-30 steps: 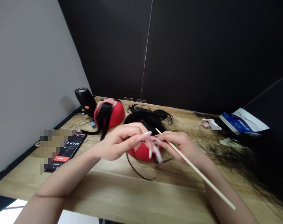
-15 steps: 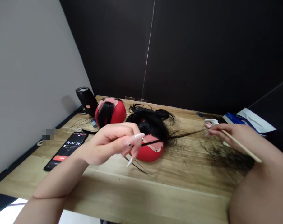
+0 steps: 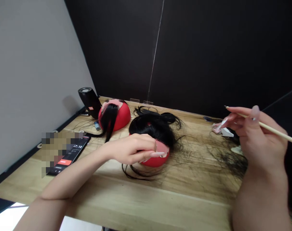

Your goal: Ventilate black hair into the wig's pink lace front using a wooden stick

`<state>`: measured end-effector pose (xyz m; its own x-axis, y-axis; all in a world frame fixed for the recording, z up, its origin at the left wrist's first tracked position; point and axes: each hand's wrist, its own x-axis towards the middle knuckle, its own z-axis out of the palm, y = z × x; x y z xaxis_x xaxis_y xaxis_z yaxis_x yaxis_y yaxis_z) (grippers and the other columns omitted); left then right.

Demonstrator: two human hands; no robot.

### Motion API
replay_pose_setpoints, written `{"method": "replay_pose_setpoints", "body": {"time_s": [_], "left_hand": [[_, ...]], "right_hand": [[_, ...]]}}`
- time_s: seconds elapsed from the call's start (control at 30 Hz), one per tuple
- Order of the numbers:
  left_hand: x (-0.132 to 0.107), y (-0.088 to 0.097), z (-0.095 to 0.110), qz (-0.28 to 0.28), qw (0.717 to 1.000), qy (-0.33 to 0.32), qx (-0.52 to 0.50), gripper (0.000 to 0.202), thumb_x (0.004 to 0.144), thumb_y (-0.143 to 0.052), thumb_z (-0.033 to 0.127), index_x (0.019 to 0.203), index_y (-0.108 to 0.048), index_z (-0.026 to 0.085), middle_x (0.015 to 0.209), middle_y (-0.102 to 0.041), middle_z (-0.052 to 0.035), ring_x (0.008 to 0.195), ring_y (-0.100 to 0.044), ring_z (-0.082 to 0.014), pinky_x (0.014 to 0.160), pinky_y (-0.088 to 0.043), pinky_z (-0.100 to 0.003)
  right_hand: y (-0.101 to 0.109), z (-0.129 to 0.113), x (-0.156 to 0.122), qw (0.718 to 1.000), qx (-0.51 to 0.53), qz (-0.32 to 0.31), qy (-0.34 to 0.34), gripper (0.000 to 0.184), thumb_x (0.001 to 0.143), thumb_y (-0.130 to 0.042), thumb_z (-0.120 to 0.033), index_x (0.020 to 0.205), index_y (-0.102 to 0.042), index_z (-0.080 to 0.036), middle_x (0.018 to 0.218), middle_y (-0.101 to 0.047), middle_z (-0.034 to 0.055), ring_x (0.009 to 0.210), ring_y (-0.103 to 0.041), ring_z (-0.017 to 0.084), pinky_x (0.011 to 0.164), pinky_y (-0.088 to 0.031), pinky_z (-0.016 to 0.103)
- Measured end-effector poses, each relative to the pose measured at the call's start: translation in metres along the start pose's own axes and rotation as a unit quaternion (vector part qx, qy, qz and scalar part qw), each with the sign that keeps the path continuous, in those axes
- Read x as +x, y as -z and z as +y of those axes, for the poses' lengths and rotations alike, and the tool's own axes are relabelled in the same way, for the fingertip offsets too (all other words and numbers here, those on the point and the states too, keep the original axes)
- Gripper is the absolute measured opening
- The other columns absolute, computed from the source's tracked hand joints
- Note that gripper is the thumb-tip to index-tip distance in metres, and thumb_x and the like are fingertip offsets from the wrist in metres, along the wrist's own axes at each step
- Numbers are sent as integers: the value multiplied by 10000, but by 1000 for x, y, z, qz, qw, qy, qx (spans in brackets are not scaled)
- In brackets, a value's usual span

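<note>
My left hand (image 3: 136, 149) is closed over the front of a red dome-shaped form (image 3: 152, 163) on the table. Black strands (image 3: 138, 175) trail out below its fingers, though the grip itself is partly hidden. A pink cap base (image 3: 163, 147) covers part of the dome, and long black hair (image 3: 155, 128) lies over its back. Raised at the right, my right hand (image 3: 259, 134) is shut on a slim pale wooden stick (image 3: 276, 129) with a fine pointed tip. Below its fingers is a crumpled pink and white piece (image 3: 218, 128) on the table.
A second red form (image 3: 123, 117) with black hair stands behind on the left, near a black cylindrical speaker (image 3: 89, 102). A phone (image 3: 75, 152) showing a timer lies by my left forearm. Loose hair (image 3: 230, 160) is scattered on the right of the wooden table (image 3: 160, 202).
My right hand has let go of the stretched lock of hair, risen and turned, keeping the stick. My left hand has lowered onto the front of the red form.
</note>
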<state>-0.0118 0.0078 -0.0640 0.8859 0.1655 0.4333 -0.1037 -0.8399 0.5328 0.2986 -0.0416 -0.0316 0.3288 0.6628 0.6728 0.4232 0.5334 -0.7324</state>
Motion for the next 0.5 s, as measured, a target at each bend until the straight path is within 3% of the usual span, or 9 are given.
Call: {"method": "replay_pose_setpoints", "body": {"time_s": [0.13, 0.3, 0.4, 0.5], "left_hand": [[3, -12, -21, -13, 992, -39, 123, 222, 982, -414, 186, 861, -595, 143, 767, -636, -62, 812, -608, -173, 1023, -505, -389], [1, -14, -34, -1, 977, -55, 205, 225, 939, -428, 128, 781, -588, 143, 682, -586, -33, 690, -584, -150, 1089, -489, -383], [-1, -13, -39, 5, 974, -64, 218, 229, 936, -422, 134, 775, -583, 151, 667, -569, -23, 675, -578, -145, 1109, -480, -381], [-2, -13, -42, 14, 975, -68, 209, 201, 937, -425, 139, 810, -581, 154, 673, -575, -17, 682, -590, -142, 1105, -490, -387]], "right_hand": [[-20, 5, -3, 990, 134, -23, -27, 334, 889, -643, -408, 656, -688, -172, 488, -471, 6, 484, -558, 140, 501, -482, 319], [-69, 16, -32, 936, 263, -195, -127, 182, 927, -590, -387, 856, -623, -224, 483, -413, -69, 400, -474, 97, 449, -498, 272], [-97, 30, -52, 908, 305, -244, -154, 208, 938, -576, -368, 805, -571, -209, 538, -463, -57, 460, -521, 99, 492, -503, 267], [-114, 46, -66, 905, 307, -245, -165, 278, 937, -573, -388, 740, -543, -193, 554, -495, -42, 507, -541, 102, 555, -501, 268]]}}
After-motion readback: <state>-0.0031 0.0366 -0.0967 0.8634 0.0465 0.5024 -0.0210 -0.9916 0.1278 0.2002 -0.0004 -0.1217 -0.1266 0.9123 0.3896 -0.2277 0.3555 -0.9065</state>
